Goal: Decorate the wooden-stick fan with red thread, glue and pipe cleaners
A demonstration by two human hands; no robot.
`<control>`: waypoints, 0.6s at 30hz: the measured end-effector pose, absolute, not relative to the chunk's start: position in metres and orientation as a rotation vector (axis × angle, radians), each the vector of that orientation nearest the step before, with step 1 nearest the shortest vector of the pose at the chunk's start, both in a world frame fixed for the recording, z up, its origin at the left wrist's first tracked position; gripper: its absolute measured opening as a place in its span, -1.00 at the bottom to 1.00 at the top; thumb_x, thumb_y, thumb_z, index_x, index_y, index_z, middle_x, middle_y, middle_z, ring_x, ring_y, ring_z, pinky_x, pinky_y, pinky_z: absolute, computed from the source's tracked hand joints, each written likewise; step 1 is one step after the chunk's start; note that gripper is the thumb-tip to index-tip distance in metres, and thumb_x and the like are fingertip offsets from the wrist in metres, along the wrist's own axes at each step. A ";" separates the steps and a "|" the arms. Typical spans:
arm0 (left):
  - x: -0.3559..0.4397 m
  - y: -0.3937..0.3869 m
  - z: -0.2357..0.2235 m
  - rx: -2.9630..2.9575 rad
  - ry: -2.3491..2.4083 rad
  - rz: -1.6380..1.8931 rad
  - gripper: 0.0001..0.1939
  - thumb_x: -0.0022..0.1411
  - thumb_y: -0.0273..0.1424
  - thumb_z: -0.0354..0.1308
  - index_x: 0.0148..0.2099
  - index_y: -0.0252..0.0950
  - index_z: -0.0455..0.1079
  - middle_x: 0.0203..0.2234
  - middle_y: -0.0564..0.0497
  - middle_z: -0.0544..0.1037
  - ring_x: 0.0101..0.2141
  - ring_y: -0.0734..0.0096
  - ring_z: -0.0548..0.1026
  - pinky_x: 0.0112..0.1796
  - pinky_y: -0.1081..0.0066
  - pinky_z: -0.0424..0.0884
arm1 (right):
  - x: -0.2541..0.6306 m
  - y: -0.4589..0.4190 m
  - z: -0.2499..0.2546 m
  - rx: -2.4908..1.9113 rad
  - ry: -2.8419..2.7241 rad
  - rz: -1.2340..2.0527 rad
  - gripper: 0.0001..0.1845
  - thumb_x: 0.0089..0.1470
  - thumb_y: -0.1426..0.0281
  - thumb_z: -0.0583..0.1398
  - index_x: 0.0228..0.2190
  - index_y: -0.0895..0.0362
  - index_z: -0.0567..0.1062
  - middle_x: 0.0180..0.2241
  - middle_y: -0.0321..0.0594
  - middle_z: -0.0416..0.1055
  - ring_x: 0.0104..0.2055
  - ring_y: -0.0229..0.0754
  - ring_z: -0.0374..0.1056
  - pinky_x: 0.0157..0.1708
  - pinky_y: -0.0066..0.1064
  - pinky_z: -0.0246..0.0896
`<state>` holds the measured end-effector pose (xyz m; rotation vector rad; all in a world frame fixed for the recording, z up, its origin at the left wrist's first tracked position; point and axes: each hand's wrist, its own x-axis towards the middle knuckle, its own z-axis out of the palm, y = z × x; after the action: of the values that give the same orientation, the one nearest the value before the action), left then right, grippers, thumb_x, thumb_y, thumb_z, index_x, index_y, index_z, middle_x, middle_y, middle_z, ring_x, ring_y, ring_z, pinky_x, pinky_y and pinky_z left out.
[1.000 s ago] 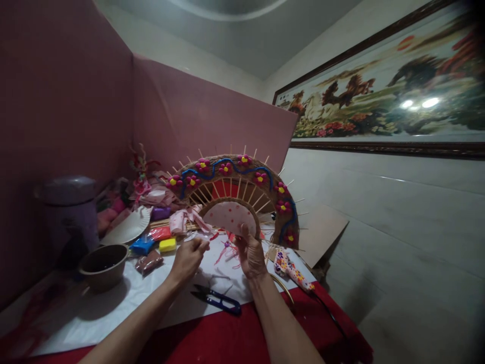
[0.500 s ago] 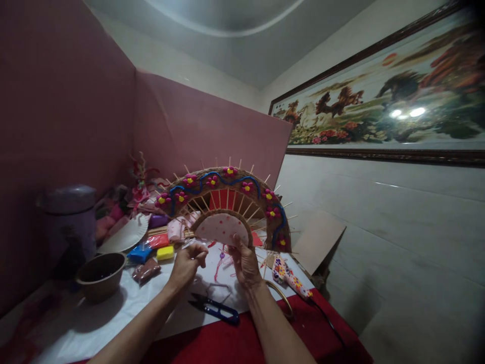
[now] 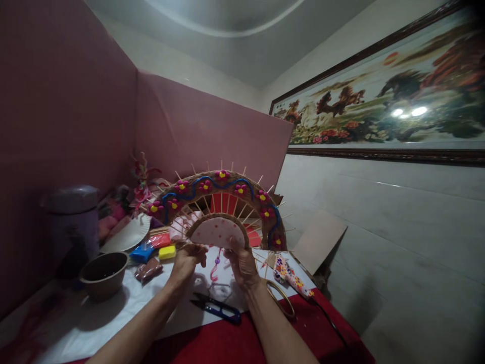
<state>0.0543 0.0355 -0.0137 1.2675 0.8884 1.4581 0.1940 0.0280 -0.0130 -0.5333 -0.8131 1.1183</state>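
Observation:
A half-round handmade fan (image 3: 217, 231) stands upright between my hands. Thin sticks radiate through its brown twine-wrapped arc, which carries magenta flowers with yellow centres and a wavy blue line; its pale centre is red-dotted. My right hand (image 3: 244, 265) grips the lower right of that centre, thumb in front. At the lower left corner, the curled fingers of my left hand (image 3: 187, 260) close on the fan's edge; their exact hold is partly hidden. A pink cord with a purple bead (image 3: 217, 261) hangs below the fan, between the hands. Dark blue thread snips (image 3: 215, 307) lie beneath.
On the left stand a brown bowl (image 3: 104, 275) and a lidded purple container (image 3: 71, 227). Yellow (image 3: 167, 252), blue (image 3: 141, 254) and brown clay packs (image 3: 148, 270) lie nearby. To the right are a flower-patterned corded tool (image 3: 291, 277) and a gold ring (image 3: 282, 298).
The fan has shifted slightly left and tipped a little. My left hand has moved from just apart to the fan's lower left corner. My right hand keeps its hold.

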 end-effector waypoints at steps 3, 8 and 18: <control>0.055 0.038 -0.015 1.262 0.871 1.455 -0.88 -0.25 -0.38 0.15 -0.55 -0.30 0.31 -0.73 0.15 0.32 -0.67 0.51 0.26 -0.53 0.42 0.19 | 0.195 0.030 -0.015 -0.532 -0.778 1.118 -0.69 -0.23 0.39 0.38 -0.33 0.06 0.52 -0.51 -0.39 0.45 -0.50 -0.35 0.30 -0.59 -0.59 0.21; 0.053 0.041 -0.017 1.301 0.873 1.434 -0.85 -0.21 -0.35 0.15 -0.53 -0.29 0.27 -0.73 0.16 0.32 -0.69 0.55 0.25 -0.52 0.44 0.19 | 0.202 0.034 -0.014 -0.522 -0.726 1.068 -0.52 -0.25 0.35 0.40 -0.19 0.00 0.49 -0.44 -0.39 0.48 -0.51 -0.35 0.32 -0.59 -0.58 0.24; 0.044 0.044 -0.019 1.440 0.990 1.356 -0.64 -0.01 -0.09 0.08 -0.62 -0.25 0.19 -0.83 0.14 0.29 -0.72 0.54 0.21 -0.53 0.46 0.16 | 0.218 0.031 -0.003 -0.454 -0.705 0.947 -0.45 -0.27 0.35 0.40 -0.15 -0.02 0.46 -0.37 -0.38 0.50 -0.55 -0.41 0.28 -0.62 -0.61 0.24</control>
<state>0.0436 0.0442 -0.0192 1.4400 0.9901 1.3562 0.2176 0.0311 -0.0032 -0.4544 -0.7050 0.9466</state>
